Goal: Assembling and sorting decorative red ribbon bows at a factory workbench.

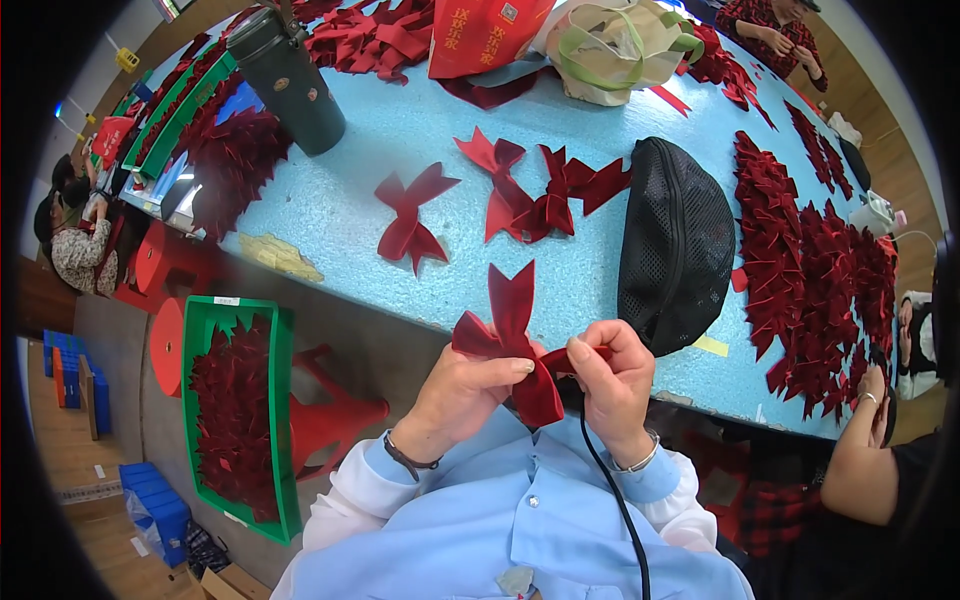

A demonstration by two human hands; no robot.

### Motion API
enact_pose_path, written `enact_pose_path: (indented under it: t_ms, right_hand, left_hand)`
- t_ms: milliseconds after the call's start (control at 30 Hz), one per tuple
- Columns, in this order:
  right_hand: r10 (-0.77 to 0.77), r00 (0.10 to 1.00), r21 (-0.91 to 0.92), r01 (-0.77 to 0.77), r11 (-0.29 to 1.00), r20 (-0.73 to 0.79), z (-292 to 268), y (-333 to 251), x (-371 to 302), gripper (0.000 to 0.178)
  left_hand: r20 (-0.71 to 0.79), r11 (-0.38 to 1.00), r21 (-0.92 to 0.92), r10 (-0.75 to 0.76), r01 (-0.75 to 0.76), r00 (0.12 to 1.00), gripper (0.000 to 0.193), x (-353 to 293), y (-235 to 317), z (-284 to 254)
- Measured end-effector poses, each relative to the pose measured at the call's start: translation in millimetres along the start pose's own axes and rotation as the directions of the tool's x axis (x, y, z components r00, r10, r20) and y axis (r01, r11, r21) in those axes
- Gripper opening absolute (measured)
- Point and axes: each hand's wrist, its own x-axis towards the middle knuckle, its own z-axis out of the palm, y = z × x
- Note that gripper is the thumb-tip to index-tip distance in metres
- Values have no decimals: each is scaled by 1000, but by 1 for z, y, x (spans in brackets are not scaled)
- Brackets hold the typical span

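Left hand [458, 388]: closed on the middle of a dark red velvet bow, thumb laid across the front.
Right hand [615, 385]: thumb and forefinger pinched on the bow's strip at 3 o'clock.
Velvet bow [513, 305]: held between both hands, before the near edge of the bench [350, 240]; one notched tail pointed to 12 o'clock, one loop hung toward 6. Directions below are taken from this bow.
Black cord [622, 500]: hung below the right hand, toward 5 o'clock.
Single bow [408, 215]: laid flat at 11 o'clock.
Clustered bows [545, 200]: set close together at 12 o'clock.
Black mesh case [675, 245]: zipped, placed at 2 o'clock.
Stacked bows [825, 270]: massed between 2 and 3 o'clock.
Dark green flask [290, 85]: stood at 11 o'clock.
Red bag [485, 40]: placed at 12 o'clock, far side.
Green crate [284, 430]: filled with red pieces, at 9 o'clock, off the bench.
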Motion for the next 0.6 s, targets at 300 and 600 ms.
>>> enact_pose_path:
  t_ms: [300, 600]
  right_hand:
    - [-222, 917, -268, 317, 910, 332, -12, -6, 3, 10]
    - [-348, 935, -272, 351, 896, 61, 1, 4, -3, 7]
  left_hand:
    - [-54, 999, -54, -11, 8, 999, 30, -4, 4, -5]
    - [-80, 999, -14, 51, -52, 995, 23, -8, -3, 2]
